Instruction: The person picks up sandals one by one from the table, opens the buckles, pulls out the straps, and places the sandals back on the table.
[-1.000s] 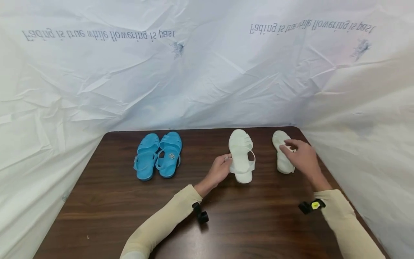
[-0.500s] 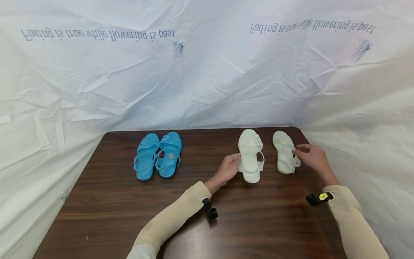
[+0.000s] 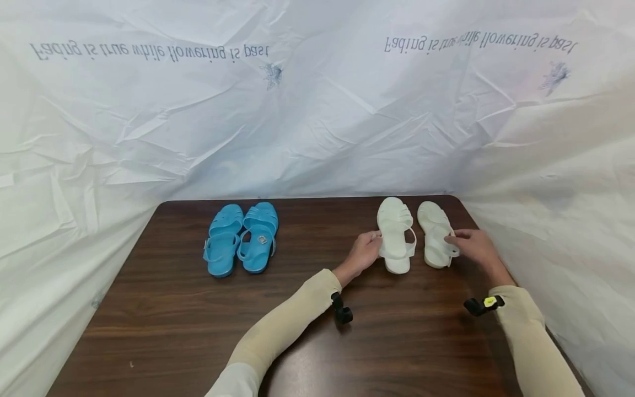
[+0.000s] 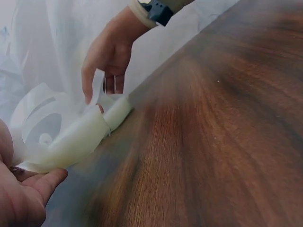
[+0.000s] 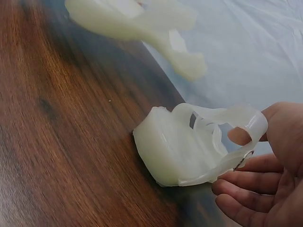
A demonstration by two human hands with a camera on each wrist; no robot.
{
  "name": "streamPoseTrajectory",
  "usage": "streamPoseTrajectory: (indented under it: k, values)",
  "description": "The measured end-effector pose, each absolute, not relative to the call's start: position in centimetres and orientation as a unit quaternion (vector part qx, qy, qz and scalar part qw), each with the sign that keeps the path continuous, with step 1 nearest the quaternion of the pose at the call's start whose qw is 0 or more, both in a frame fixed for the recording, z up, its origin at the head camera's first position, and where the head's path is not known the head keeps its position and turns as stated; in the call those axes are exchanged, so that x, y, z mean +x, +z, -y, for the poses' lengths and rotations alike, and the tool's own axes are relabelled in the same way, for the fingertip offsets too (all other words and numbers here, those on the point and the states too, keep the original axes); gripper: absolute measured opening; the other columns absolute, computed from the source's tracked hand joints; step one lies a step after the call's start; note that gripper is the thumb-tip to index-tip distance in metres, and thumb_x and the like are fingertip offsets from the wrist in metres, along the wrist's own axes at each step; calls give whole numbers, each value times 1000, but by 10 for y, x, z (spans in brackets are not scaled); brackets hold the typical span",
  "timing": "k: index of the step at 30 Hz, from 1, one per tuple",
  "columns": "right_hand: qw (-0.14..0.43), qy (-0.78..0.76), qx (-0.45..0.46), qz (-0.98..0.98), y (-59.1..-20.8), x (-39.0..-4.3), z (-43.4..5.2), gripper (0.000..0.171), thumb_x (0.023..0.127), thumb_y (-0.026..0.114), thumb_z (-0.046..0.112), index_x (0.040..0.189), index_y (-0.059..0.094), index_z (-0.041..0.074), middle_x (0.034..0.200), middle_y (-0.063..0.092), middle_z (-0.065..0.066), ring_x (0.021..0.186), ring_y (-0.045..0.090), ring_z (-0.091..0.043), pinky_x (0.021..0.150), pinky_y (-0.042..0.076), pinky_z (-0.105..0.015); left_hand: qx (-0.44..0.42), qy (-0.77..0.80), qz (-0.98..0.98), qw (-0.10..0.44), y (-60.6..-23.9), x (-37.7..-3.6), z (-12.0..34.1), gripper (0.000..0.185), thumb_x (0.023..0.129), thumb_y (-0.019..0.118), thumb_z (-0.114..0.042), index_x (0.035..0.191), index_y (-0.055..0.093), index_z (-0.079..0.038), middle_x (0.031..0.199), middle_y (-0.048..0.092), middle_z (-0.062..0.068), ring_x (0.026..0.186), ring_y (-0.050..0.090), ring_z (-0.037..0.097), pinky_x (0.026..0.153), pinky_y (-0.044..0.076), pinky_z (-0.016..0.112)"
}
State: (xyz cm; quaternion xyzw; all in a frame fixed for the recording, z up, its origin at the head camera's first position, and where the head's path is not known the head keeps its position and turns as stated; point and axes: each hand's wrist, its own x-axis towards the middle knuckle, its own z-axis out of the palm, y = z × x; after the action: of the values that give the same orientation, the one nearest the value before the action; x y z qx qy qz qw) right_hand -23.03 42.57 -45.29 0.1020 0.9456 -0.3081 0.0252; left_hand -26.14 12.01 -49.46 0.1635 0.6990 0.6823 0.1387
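Sandals in two pairs sit along the far edge of the table (image 3: 163, 309): a blue pair (image 3: 241, 238) at far left, well apart from the hands, and two white ones at far right. The left white sandal (image 3: 395, 234) and the right white sandal (image 3: 435, 234) lie just beside each other, toes pointing away. The left hand (image 3: 366, 252) holds the left one at its outer side, fingers curled against its strap and sole. The right hand (image 3: 471, 247) pinches the heel strap of the right one, thumb hooked through the loop in the right wrist view. Nothing lies between the two pairs. Dark wood-grain surface; a crinkled white sheet (image 3: 317, 121) with mirrored printed lettering hangs behind and at both sides.
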Motion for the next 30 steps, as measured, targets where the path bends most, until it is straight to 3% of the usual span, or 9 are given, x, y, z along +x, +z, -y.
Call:
streamPoseTrajectory:
  k: [3,7,13,15,21,25,30]
  values:
    - [28,-324,121,-938,-455,-231,-425,70,103,54,46,143,49,-12,134,56,-35,104,62,-39,74,50,-35,163,686,-694,143,-496,-265,-127,43,111,40,-18,146,51,3,138,61,18,119,64,24,91,57,34]
    - [34,-335,143,-931,-458,-231,-424,70,104,52,46,143,49,-12,136,54,-35,104,62,-40,77,52,-40,157,689,-693,144,-499,-270,-135,41,111,39,-18,142,55,3,134,63,16,116,65,23,90,57,34]
    - [54,-372,168,-911,-463,-229,-421,73,105,47,48,146,45,-13,148,44,-37,119,59,-46,93,54,-50,149,698,-685,145,-503,-274,-145,34,110,39,-15,115,67,5,98,66,9,95,65,15,87,57,36]
    - [58,-384,172,-905,-464,-228,-420,74,105,46,48,147,43,-13,150,41,-37,123,57,-47,94,55,-48,146,698,-685,149,-505,-275,-149,33,110,39,-15,100,65,3,82,59,4,82,61,12,84,57,35]
    - [58,-399,176,-898,-465,-230,-419,72,105,46,46,148,42,-12,152,39,-36,129,53,-47,94,56,-45,126,693,-696,140,-503,-273,-156,37,108,42,-13,71,46,-14,66,44,-3,61,46,10,67,48,25]
    - [60,-398,182,-897,-466,-230,-418,74,104,47,48,148,43,-12,151,40,-35,128,54,-46,95,55,-47,105,673,-721,129,-500,-269,-159,43,107,45,-16,64,37,-17,57,37,-4,54,37,12,59,40,24]
    - [51,-398,190,-896,-466,-231,-418,75,103,49,49,147,44,-11,149,44,-35,120,59,-44,94,54,-48,74,656,-741,127,-500,-267,-164,40,104,53,-26,65,42,-20,57,42,-6,59,50,13,60,41,24]
